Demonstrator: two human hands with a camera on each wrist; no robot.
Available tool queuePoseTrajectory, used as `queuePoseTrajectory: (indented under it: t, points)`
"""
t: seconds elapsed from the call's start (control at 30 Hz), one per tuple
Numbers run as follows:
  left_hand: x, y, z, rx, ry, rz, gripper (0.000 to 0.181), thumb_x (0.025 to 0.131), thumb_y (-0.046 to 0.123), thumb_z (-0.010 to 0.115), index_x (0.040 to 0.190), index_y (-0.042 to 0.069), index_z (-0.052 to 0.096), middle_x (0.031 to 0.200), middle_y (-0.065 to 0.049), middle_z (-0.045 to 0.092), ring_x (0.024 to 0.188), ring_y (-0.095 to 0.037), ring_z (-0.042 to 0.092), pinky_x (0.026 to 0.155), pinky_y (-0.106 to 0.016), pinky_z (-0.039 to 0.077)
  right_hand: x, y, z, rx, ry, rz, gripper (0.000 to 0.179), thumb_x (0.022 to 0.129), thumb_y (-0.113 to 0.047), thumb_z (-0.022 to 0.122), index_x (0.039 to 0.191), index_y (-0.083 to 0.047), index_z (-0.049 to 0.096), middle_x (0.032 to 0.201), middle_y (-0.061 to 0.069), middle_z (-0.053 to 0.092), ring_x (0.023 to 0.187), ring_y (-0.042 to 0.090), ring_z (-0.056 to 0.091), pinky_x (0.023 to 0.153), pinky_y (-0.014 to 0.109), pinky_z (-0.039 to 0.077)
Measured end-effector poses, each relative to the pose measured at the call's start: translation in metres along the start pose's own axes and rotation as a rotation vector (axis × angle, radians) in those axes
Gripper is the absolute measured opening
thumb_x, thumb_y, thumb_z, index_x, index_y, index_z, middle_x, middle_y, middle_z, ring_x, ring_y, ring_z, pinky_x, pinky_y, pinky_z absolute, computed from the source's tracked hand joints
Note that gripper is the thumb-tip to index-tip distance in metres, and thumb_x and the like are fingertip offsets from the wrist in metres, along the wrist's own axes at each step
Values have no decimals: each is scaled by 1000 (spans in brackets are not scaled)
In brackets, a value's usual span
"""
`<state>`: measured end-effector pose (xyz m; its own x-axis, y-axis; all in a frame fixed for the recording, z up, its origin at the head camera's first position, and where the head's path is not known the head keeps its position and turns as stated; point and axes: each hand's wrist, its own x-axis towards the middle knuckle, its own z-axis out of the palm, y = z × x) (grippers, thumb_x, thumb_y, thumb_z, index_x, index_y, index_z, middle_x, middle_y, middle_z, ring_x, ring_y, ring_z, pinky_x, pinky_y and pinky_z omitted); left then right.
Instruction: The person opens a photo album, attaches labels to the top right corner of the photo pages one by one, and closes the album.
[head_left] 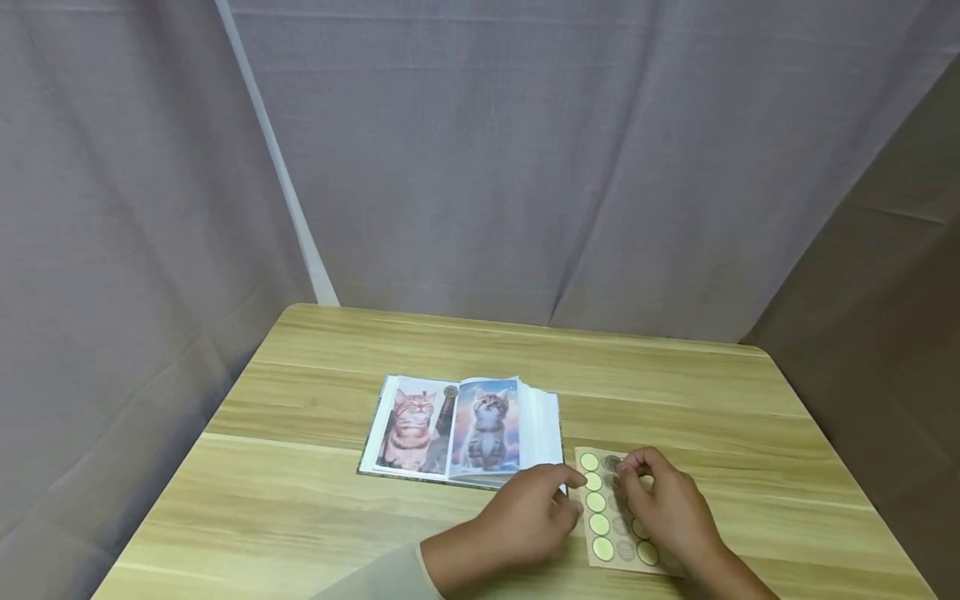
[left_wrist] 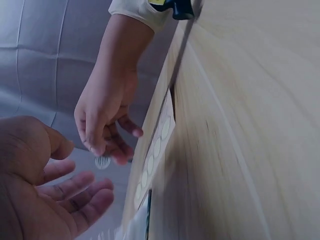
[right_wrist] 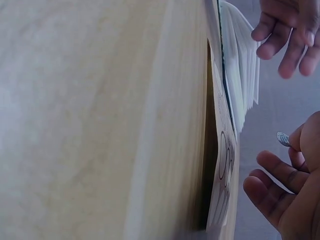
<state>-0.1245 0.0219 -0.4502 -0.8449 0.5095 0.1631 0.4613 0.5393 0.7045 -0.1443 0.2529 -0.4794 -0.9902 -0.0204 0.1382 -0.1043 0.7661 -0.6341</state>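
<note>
My right hand (head_left: 667, 504) pinches a small round sticker (right_wrist: 283, 138) between thumb and index finger, its other fingers loosely bent. In the head view the sticker overlaps the top of a tan sticker sheet (head_left: 615, 560), which carries rows of yellow-green circles and greyer round spots. To the left of the sheet is my left hand (head_left: 525, 512), holding nothing, with fingers relaxed and a little spread. An open photo album (head_left: 542, 425) lies beyond the left hand, showing a kitten picture (head_left: 489, 429) and an orange cat picture (head_left: 411, 433). A dark round sticker (head_left: 450, 391) sits at the left page's top corner.
The wooden table (head_left: 262, 500) carries the album and the sheet, whose edge rises slightly off the surface in the wrist views. Grey curtains (head_left: 450, 167) hang behind the table and along its sides.
</note>
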Motion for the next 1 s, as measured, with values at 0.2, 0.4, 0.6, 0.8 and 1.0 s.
queuePoseTrajectory:
  t: [0.2,0.4,0.6,0.8,1.0]
  points:
    - [-14,-8,-17,217,81,118,29,100,18,65,129,13,66,126,4,68,118,-11,62,100,-27,49,-2,-1,1,9,25,-17,14,103,-28,61,103,-14,63,98,4,72,42,7,35,46,31,35]
    - [-23,-19,-32,367,149,156,33,98,21,68,130,14,65,129,3,66,125,-17,58,107,-35,45,-1,-2,1,9,38,-29,10,102,-24,62,102,-14,62,96,5,71,41,7,39,43,29,35]
    - [-31,-27,-39,464,77,36,52,101,34,64,146,10,56,146,-9,57,140,-31,47,115,-46,37,-2,-2,1,-5,42,-29,11,102,-25,62,102,-14,62,95,4,70,43,7,39,47,30,34]
    - [-38,-38,-41,526,-91,-91,67,104,49,54,158,11,41,161,-17,36,150,-39,28,120,-53,26,-1,-4,1,-3,37,-42,12,103,-28,61,103,-15,62,97,4,70,44,7,36,48,30,34]
    - [-43,-42,-39,546,-217,-156,69,103,58,46,162,25,33,168,-10,23,154,-36,15,121,-55,21,3,-6,2,-8,28,-69,9,103,-24,61,103,-15,62,94,3,68,42,5,34,42,28,34]
